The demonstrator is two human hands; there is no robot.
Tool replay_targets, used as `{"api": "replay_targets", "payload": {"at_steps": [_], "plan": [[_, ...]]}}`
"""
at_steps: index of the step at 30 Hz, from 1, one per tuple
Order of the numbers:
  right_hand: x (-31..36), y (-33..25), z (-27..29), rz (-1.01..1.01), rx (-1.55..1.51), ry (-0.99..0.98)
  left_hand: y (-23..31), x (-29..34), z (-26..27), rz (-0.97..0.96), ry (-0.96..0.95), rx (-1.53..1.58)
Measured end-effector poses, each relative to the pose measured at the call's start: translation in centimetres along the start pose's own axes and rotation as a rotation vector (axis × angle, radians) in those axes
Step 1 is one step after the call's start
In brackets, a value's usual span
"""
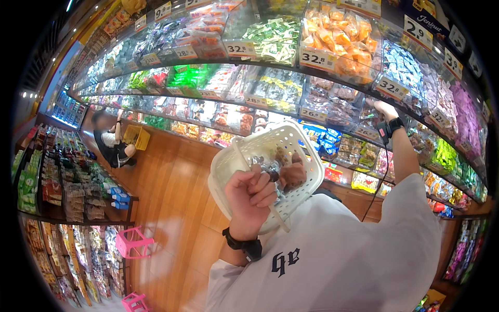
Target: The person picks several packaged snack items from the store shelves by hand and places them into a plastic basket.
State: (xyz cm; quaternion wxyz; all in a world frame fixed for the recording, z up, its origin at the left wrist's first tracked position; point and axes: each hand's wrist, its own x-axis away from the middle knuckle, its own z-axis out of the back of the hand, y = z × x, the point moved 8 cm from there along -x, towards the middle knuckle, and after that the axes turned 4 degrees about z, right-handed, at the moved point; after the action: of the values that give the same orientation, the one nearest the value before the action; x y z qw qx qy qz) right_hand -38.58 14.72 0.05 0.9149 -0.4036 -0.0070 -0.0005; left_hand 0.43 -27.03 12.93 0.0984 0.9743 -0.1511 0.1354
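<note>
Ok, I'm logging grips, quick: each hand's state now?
Left hand: closed, holding the white perforated plastic basket by its handle.
Right hand: by clear plastic bins; open or closed, can't tell.

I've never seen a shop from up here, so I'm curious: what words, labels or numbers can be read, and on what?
I'll give places, not wording.
Large price cards, upper bins: digits readable.
Dark box, upper right: pale lettering, readable.
White shirt: dark ornate letters, readable.
Smaller shelf tags: only partly readable.
Wrapped packets: print too small or blurred.
White basket in the left hand: none seen.
</note>
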Motion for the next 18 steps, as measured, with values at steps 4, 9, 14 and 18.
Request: {"api": "replay_targets", "payload": {"at_steps": [4,9,14,18], "plan": [[4.3,0.0,-0.4,-0.312,0.145,-0.123,-0.1,-0.2,-0.3,-0.005,-0.015,0.031],[4.0,3.5,-1.5,-0.225,0.13,-0.109,-1.0,-0.2,-1.0,0.019,-0.003,-0.01],[7.1,-3.3,1.3,-0.087,0.697,0.058,-1.5,-0.7,-1.2,0.029,-0.027,-0.046],[14.5,-10.4,0.9,0.122,0.633,0.191,-2.4,-1.8,-1.2,0.096,-0.036,-0.067]]}}
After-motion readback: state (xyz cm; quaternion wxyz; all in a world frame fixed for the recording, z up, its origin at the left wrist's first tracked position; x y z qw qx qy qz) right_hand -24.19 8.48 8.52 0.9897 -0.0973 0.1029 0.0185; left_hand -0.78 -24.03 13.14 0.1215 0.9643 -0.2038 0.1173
